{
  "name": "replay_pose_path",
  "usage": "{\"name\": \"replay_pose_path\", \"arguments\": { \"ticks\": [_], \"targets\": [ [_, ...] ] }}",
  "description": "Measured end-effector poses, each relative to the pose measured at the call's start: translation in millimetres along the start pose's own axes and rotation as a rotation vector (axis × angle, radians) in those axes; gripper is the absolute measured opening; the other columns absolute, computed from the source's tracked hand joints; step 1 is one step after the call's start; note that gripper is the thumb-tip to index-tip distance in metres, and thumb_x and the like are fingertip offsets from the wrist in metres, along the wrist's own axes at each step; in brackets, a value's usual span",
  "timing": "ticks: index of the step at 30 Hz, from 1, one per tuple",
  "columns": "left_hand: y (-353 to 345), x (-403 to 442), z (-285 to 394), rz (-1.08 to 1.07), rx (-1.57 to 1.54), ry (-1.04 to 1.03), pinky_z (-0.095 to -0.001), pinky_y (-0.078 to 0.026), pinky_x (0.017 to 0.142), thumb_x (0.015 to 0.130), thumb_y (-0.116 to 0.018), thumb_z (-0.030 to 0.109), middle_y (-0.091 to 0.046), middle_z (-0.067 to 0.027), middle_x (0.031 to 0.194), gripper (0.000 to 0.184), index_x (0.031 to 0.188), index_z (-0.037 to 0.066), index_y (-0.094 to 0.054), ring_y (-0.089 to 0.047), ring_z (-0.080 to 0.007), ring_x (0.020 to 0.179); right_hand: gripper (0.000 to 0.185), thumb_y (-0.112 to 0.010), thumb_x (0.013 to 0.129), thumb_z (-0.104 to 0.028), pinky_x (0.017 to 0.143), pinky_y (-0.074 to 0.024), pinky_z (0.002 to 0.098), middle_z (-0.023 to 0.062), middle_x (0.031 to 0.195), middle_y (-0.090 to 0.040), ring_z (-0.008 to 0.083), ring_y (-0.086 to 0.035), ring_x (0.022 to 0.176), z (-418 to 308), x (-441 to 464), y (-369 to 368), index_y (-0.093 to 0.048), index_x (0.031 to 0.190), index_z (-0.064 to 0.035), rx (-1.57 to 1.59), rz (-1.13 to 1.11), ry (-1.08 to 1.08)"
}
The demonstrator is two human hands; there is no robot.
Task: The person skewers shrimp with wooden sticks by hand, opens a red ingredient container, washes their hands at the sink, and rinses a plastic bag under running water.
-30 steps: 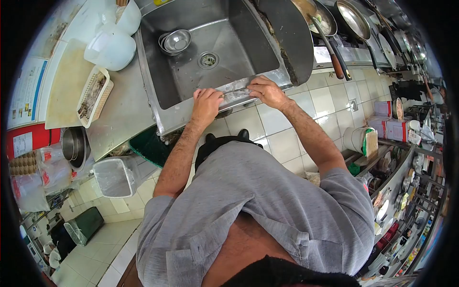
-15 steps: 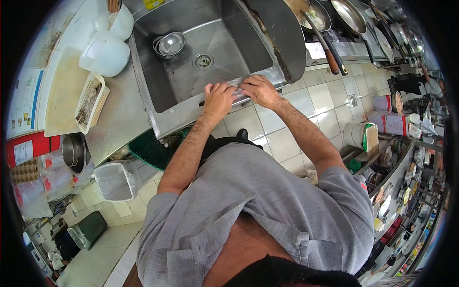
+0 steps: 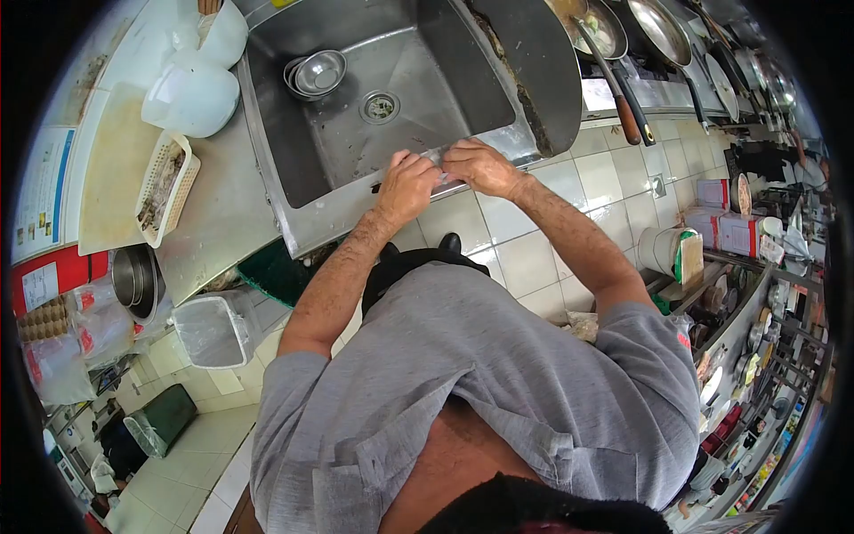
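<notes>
At the front rim of the steel sink (image 3: 316, 216), my left hand (image 3: 409, 185) and my right hand (image 3: 480, 167) are close together with curled fingers. A small, pale, shiny bit (image 3: 442, 172) shows between the fingertips; its kind is too small to tell, and the fingers partly hide it. Both hands look closed. Inside the basin, a few nested metal bowls (image 3: 318, 74) sit to the left of the drain strainer (image 3: 381, 108), which has scraps in it.
A white basket (image 3: 175, 191) with dark scraps stands on the left counter, near a white tub (image 3: 191, 93). Pans (image 3: 659, 33) with handles jutting out are at the upper right. A lined white bin (image 3: 213, 329) stands on the floor at left.
The view has shifted slightly. My hands stay at the sink rim, and the right fingers have drawn in closer around the small bit. The bowls have not moved in the basin.
</notes>
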State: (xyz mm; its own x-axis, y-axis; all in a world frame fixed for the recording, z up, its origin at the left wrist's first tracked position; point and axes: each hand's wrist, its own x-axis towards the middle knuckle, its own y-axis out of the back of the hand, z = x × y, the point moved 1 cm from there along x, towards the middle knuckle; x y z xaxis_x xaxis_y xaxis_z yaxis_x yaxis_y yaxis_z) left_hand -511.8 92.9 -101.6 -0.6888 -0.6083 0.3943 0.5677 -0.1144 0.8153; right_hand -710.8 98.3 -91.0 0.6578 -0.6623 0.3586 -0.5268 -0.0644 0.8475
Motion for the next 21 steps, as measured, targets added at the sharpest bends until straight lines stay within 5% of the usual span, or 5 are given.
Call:
{"name": "replay_pose_path", "arguments": {
  "ticks": [11, 17, 21],
  "targets": [
    [-3, -4, 12, 0.113, 0.027, 0.077, -0.0402, -0.039, 0.086, 0.077, -0.066, 0.012, -0.058, -0.0073, 0.085, 0.012, 0.085, 0.005, -0.064, -0.055, -0.0271, 0.085, 0.02, -0.069, 0.076, -0.009, 0.087, -0.0458, 0.0368, 0.0062, 0.097, -0.06, 0.0255, -0.056, 0.096, -8, -7, -2, -0.065, 0.095, -0.0045, 0.013, 0.015, -0.059],
    [23, -7, 18, 0.129, -0.004, 0.191, -0.042, -0.036, 0.091, 0.078, -0.067, 0.019, -0.059, -0.0076, 0.095, 0.024, 0.098, 0.005, -0.064, -0.055, -0.0266, 0.095, 0.027, -0.069, 0.076, -0.009, 0.089, -0.0444, 0.0372, 0.0076, 0.101, -0.059, 0.0275, -0.054, 0.1, -13, -8, 16, -0.065, 0.102, -0.0022, 0.113, 0.097, -0.281],
    [31, -29, -3, -0.033, -0.022, 0.264, -0.0416, -0.034, 0.093, 0.08, -0.067, 0.022, -0.058, -0.0075, 0.101, 0.027, 0.103, 0.008, -0.064, -0.053, -0.0267, 0.101, 0.033, -0.07, 0.077, -0.012, 0.091, -0.044, 0.0361, 0.0096, 0.105, -0.059, 0.0284, -0.053, 0.102, 1, -25, 16, -0.063, 0.108, -0.0027, 0.127, -0.014, -0.293]
  ]
}}
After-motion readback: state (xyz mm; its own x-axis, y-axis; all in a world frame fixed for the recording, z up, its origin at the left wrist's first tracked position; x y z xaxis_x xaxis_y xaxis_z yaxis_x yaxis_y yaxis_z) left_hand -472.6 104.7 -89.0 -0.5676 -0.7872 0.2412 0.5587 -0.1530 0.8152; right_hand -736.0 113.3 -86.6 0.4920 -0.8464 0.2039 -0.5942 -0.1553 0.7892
